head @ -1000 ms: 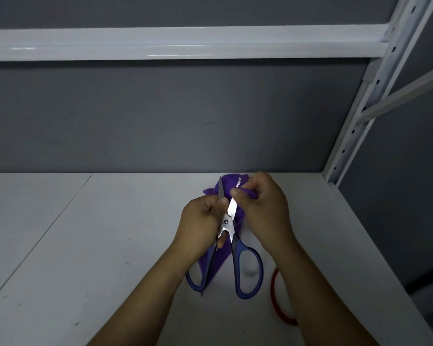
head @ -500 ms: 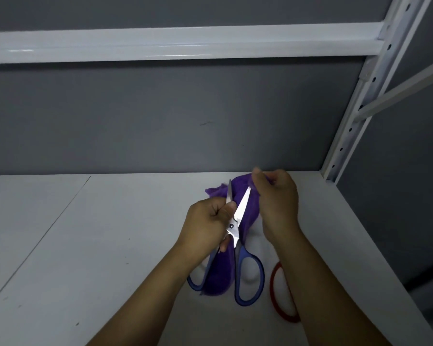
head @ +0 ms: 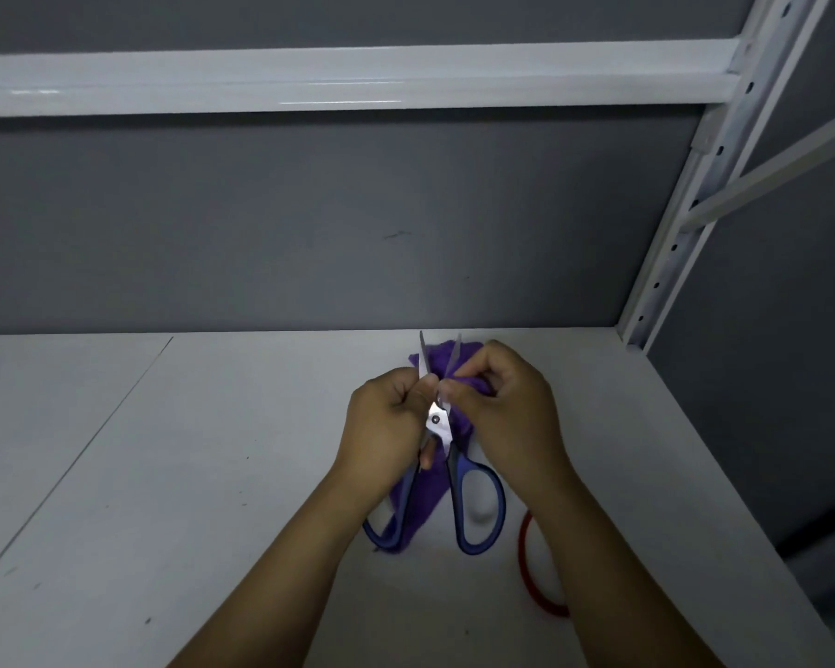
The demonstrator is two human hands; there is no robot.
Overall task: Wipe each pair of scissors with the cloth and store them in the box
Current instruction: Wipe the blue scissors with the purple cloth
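Observation:
A pair of scissors with blue handles [head: 478,508] is held above the white shelf, blades slightly apart and pointing away from me. My left hand [head: 386,431] grips the scissors near the pivot and left blade. My right hand [head: 507,407] pinches the purple cloth [head: 418,513] around the right blade, a little above the pivot. The cloth bunches behind the blades and hangs down between the handles. No box is in view.
A red ring-shaped handle [head: 531,571], partly hidden by my right forearm, lies on the white shelf board [head: 189,474]. A grey back wall, a white crossbeam [head: 357,79] above and a perforated upright post [head: 685,200] at the right bound the shelf.
My right hand with the cloth slid up toward the blade tips, then came back down to near the pivot. The blades opened wider, then narrowed. My left hand kept its grip.

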